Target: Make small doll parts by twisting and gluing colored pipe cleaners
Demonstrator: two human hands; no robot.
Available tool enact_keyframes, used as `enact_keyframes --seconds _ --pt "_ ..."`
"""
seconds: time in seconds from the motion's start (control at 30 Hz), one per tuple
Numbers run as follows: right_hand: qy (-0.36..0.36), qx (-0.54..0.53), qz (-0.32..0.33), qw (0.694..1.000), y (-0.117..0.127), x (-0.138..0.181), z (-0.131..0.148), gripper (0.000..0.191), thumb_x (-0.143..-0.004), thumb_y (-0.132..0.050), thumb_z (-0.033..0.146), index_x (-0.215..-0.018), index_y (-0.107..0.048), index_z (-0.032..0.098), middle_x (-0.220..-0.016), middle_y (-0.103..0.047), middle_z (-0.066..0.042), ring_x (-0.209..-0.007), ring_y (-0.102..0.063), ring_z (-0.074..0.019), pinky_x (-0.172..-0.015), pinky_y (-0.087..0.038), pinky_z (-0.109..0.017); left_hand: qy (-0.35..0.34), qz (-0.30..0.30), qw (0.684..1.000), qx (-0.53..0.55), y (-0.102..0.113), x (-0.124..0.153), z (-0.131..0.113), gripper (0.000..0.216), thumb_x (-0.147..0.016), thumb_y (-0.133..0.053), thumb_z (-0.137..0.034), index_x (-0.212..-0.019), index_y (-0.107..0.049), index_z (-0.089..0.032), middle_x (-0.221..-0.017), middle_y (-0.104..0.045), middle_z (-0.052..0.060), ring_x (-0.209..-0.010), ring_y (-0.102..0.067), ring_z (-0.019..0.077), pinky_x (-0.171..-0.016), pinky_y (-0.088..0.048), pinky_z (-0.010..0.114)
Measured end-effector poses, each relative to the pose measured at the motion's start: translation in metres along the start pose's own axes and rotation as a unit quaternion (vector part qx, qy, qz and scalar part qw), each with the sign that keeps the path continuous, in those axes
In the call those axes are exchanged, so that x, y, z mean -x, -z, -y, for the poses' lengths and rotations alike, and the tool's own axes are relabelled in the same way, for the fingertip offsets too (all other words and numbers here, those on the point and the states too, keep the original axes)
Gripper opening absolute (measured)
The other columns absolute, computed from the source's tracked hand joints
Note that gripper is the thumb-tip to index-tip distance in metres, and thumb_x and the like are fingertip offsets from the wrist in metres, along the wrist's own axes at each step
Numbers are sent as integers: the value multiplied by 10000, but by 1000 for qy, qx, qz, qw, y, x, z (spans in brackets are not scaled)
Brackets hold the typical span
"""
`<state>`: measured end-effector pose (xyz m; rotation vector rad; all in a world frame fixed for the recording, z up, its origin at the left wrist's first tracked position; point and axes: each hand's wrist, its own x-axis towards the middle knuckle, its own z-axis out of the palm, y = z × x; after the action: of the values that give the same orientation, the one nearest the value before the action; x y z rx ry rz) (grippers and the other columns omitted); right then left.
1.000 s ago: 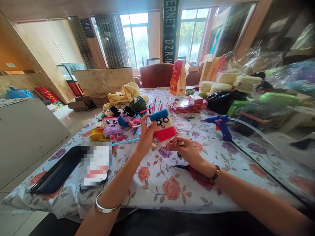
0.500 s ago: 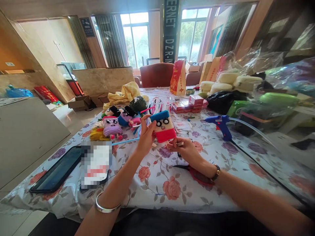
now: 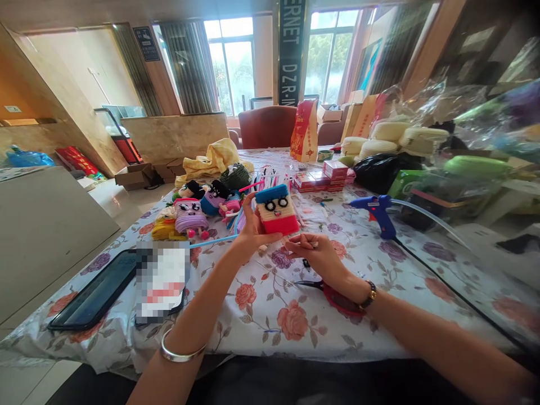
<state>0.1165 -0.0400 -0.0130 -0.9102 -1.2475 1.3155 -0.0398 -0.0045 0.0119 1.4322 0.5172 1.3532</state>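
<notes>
My left hand (image 3: 252,232) is closed round a small yarn doll (image 3: 276,210) with a blue top, cream middle with black eyes, and red bottom, held upright above the table. My right hand (image 3: 317,254) sits just below and right of the doll, its fingers pinched on a thin pale stick (image 3: 307,243). Red-handled scissors (image 3: 333,295) lie on the cloth under my right wrist. A blue glue gun (image 3: 378,212) stands to the right, its black cord trailing toward the table's near right edge.
A pile of finished yarn dolls (image 3: 194,209) lies left of my hands, with a blue pipe cleaner (image 3: 211,242) beside it. A dark tablet (image 3: 95,293) rests at the near left. Red boxes (image 3: 324,174), bags and yarn rolls (image 3: 392,138) crowd the far right of the flowered tablecloth (image 3: 270,315).
The doll has turned more upright in my left hand and shifted slightly left. My right hand stays beneath it, pinching the stick. The camera view has dipped a little.
</notes>
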Motion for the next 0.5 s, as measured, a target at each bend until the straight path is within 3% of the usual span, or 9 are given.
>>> enact_keyframes --seconds 0.23,0.5 --pt "2 9 0 1000 1 1 2 625 -553 -778 494 -469 -240 187 -758 -639 -46 -622 -570 -117 -597 -582 -304 -61 -23 998 -23 -1 -2 6 1082 -561 -812 -223 -1333 -77 -405 -1320 -402 75 -1121 -521 226 -908 -480 404" --pt "8 17 6 1000 2 0 1 608 -572 -769 481 -468 -246 189 -750 -631 -35 -648 -589 -124 -612 -575 -293 -45 -47 998 15 -2 -4 7 1095 -521 -840 -236 -1331 -121 -396 -1278 -455 63 -1084 -542 210 -881 -496 374"
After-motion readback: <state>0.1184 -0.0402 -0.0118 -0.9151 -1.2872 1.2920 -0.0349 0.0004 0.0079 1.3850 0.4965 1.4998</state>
